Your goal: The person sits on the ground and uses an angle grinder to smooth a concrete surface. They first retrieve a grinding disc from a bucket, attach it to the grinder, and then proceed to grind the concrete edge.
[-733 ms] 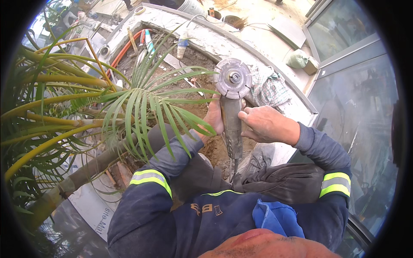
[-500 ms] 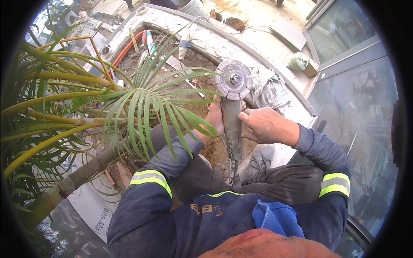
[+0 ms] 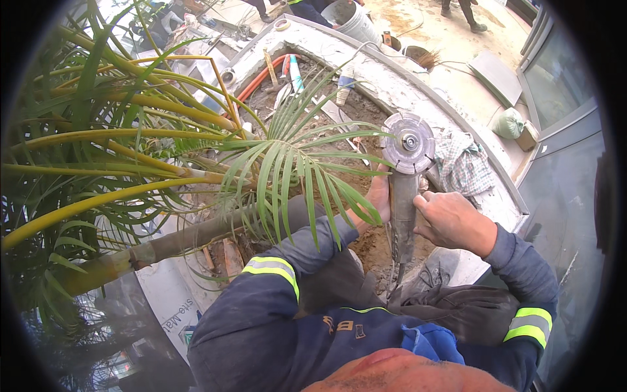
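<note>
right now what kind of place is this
Most likely an outdoor building site. The hands hold an angle grinder over a raised concrete planter of bare soil, with a palm, a bucket and loose pipes around.

Palm fronds fan across the planter's left half, crowding the left hand and closing off any approach from that side, while yellow stalks and a slanting trunk bar the ground below them. Ahead of the angle grinder, bare soil stays open up to the pale curved wall, broken only by pipes and a checked cloth just right of the disc. The right hand has clear room on its outer side.
</note>
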Available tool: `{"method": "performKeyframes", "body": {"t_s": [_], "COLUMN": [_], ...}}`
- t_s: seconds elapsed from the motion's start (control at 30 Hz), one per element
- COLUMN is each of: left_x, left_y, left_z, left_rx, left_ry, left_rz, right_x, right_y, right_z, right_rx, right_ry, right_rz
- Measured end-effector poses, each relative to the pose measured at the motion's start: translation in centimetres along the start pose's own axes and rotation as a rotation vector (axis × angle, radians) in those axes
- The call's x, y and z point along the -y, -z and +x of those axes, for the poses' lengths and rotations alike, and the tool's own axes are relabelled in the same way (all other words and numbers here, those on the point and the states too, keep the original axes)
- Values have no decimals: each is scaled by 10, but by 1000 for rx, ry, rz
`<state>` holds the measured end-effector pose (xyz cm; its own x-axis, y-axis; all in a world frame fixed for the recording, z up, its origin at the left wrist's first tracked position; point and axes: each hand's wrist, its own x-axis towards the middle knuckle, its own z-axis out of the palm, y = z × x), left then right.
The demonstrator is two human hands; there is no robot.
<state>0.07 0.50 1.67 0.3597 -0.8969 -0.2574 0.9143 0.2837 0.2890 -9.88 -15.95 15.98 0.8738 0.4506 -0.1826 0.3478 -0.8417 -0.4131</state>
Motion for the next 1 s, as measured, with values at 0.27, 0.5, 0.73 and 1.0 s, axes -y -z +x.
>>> {"method": "performKeyframes", "body": {"t_s": [0.27,0.5,0.73,1.0], "left_x": [2,12,20,20], "left_y": [10,-16,-11,-8], "left_z": [13,9,8,9], "left_rx": [-37,-33,-18,-34], "left_ry": [-18,24,83,98], "left_rz": [61,48,43,60], "right_x": [-16,-41,-38,-27], "right_y": [28,35,28,26], "right_z": [-4,19,25,27], "right_rx": [-342,-532,-459,-497], "right_ry": [-212,-246,-131,-146], "right_rz": [72,-34,-111,-94]}}
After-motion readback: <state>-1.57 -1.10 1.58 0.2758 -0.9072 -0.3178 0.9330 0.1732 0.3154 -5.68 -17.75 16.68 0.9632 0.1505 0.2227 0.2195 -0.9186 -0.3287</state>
